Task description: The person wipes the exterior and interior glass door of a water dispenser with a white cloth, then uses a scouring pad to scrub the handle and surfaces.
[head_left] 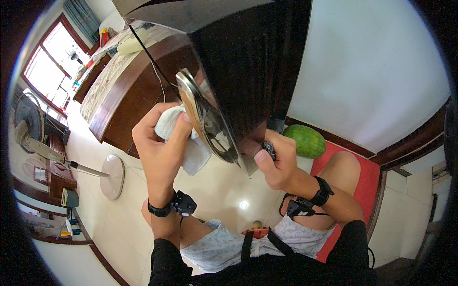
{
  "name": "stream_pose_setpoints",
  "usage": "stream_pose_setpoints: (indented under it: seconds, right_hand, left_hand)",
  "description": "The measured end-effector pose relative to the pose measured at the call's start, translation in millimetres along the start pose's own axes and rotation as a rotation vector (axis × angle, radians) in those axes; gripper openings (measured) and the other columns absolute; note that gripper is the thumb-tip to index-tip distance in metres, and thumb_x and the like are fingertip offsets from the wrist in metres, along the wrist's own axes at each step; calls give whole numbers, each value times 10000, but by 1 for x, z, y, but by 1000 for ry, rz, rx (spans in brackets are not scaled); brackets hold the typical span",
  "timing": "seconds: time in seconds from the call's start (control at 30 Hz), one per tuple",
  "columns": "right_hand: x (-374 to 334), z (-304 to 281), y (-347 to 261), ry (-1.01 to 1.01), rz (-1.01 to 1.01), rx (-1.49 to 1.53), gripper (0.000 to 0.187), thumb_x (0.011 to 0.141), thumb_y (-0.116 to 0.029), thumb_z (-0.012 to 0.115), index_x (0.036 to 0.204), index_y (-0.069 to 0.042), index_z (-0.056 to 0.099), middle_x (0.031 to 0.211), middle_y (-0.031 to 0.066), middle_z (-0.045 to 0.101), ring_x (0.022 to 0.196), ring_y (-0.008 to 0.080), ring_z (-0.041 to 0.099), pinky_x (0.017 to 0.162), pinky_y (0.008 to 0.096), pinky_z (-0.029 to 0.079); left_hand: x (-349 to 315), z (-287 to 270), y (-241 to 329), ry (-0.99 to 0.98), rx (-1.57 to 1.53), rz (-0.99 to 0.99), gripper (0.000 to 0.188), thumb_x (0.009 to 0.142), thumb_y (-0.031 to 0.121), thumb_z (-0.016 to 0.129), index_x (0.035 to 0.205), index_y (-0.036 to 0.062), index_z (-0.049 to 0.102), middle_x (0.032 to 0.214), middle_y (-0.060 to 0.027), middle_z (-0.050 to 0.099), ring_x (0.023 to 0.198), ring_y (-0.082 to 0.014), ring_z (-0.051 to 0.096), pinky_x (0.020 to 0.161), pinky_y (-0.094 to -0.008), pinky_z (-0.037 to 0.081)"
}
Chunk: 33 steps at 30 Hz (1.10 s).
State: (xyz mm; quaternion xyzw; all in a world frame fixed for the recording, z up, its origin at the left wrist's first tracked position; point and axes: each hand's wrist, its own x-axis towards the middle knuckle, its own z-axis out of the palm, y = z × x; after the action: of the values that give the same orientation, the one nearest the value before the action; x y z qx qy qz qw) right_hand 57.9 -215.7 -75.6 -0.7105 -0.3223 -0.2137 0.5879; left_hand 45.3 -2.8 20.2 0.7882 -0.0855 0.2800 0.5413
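A tall, glossy black panel (224,52) stands in front of me, with a curved, shiny metal piece (205,114) like a handle on its left edge. My left hand (162,138) is closed around a folded white cloth (168,123), its thumb next to the metal piece. The cloth's lower end (195,159) hangs below my fingers. To the right of the metal piece, my right hand (279,159) grips a dark grey, speckled scrubber (269,149) at the panel's lower part. Most of the scrubber is hidden by my fingers.
A green watermelon (305,141) lies by the wall beyond my right hand, near a red mat (336,190). At left stand a pedestal fan (29,119) with a round base (112,177) and a wooden bed end (129,90). A thin cable (159,76) hangs near the panel.
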Motion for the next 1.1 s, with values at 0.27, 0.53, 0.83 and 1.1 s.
stream_pose_setpoints:
  seconds: [0.27, 0.53, 0.83, 1.1]
  right_hand:
    - [2, 1, -3, -7, -2, 39, 300, 903, -259, 595, 944, 37, 615, 785, 207, 629, 672, 363, 640, 604, 398, 506]
    - [2, 4, -8, -30, -31, 13, 279, 896, -234, 595, 943, 40, 612, 800, 203, 632, 682, 369, 641, 615, 401, 511]
    - [1, 7, -13, -68, -9, -2, 260, 881, -220, 620, 946, 32, 617, 803, 194, 635, 680, 359, 642, 612, 401, 512]
    - [-2, 11, -19, -90, 14, 4, 256, 872, -224, 634, 944, 21, 624, 773, 184, 633, 649, 332, 643, 590, 392, 510]
  left_hand:
    - [-11, -9, 9, -51, -293, 80, 343, 811, 201, 733, 1039, -30, 621, 967, -55, 615, 883, -117, 568, 804, -253, 438]
    - [-22, 11, 14, 56, -26, 286, 478, 751, 181, 767, 1123, -34, 560, 958, -64, 622, 868, -142, 594, 801, -265, 470]
    - [-25, 6, 28, 126, 355, 456, 487, 631, 59, 719, 1089, -63, 608, 953, -170, 652, 828, -245, 670, 760, -305, 526]
    - [-32, -3, 35, 83, 444, 376, 491, 651, 46, 716, 1114, -76, 609, 981, -193, 665, 861, -279, 681, 781, -325, 534]
